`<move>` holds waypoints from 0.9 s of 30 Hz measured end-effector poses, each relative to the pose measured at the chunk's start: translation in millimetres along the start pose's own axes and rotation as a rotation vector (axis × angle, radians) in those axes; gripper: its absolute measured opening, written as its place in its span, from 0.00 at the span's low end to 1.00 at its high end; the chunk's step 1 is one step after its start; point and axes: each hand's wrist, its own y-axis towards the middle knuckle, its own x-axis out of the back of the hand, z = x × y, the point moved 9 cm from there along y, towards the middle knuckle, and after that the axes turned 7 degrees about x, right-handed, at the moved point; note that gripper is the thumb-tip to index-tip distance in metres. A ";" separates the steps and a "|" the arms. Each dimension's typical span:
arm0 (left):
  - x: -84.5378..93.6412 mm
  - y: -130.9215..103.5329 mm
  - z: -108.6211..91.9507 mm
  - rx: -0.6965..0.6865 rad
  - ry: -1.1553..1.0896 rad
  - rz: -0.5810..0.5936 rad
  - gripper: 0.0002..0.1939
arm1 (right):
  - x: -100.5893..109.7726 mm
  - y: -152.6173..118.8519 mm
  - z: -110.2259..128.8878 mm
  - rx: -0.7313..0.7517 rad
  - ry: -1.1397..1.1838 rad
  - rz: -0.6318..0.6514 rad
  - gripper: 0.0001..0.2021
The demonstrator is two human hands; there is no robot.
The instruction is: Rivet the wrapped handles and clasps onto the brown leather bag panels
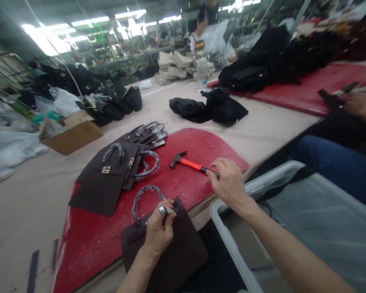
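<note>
My right hand (227, 181) has its thumb and fingers closed on the black end of a claw hammer (190, 163) with an orange handle. The hammer's head lies on the red work mat (198, 146). My left hand (160, 230) pinches a small silver metal piece (163, 209) whose exact kind I cannot make out. Under that hand is a dark brown bag panel (183, 248), its handle (146, 189) wrapped in clear plastic. The panel hangs partly over the mat's front edge.
More dark bag panels (100, 197) with wrapped handles and metal clasps lie on the mat's left. A cardboard box (71, 134) and black bags (213, 108) sit behind. A grey plastic bin (293, 211) stands close on my right, beyond it another person's hand (362, 106).
</note>
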 end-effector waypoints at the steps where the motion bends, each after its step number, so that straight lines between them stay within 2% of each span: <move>1: -0.4 -0.1 1.0 0.009 -0.009 0.001 0.05 | -2.3 14.2 -9.8 -0.029 -0.060 0.054 0.10; 4: -0.2 -0.5 2.3 0.028 -0.027 0.002 0.06 | -31.5 33.5 -31.0 -0.140 -0.106 0.337 0.14; 7: 0.0 0.1 1.9 0.038 -0.045 0.010 0.09 | -64.4 25.9 -27.3 -0.164 -0.015 0.534 0.11; 11: -1.7 2.6 2.5 0.062 -0.067 0.050 0.10 | -86.6 -0.4 -11.2 -0.226 0.237 0.647 0.06; 15: 0.3 4.5 1.6 0.074 -0.079 0.048 0.09 | -89.9 -47.3 9.1 -0.391 0.632 0.834 0.07; 19: 0.8 5.3 -1.3 0.063 -0.090 0.051 0.10 | -79.0 -86.9 23.9 -0.532 0.903 0.881 0.12; 21: 1.1 5.6 -1.9 0.059 -0.093 0.051 0.10 | -70.0 -96.6 22.7 -0.635 0.938 0.848 0.15; 23: 1.7 5.8 -1.4 0.061 -0.100 0.044 0.10 | -50.7 -94.7 20.6 -0.705 0.915 0.765 0.17; 25: 2.3 5.9 -1.0 0.054 -0.105 0.036 0.11 | -16.6 -77.5 24.9 -0.622 0.838 0.634 0.20; 27: 2.6 6.1 -1.9 0.032 -0.095 0.028 0.11 | 28.5 -52.9 39.0 -0.382 0.702 0.469 0.22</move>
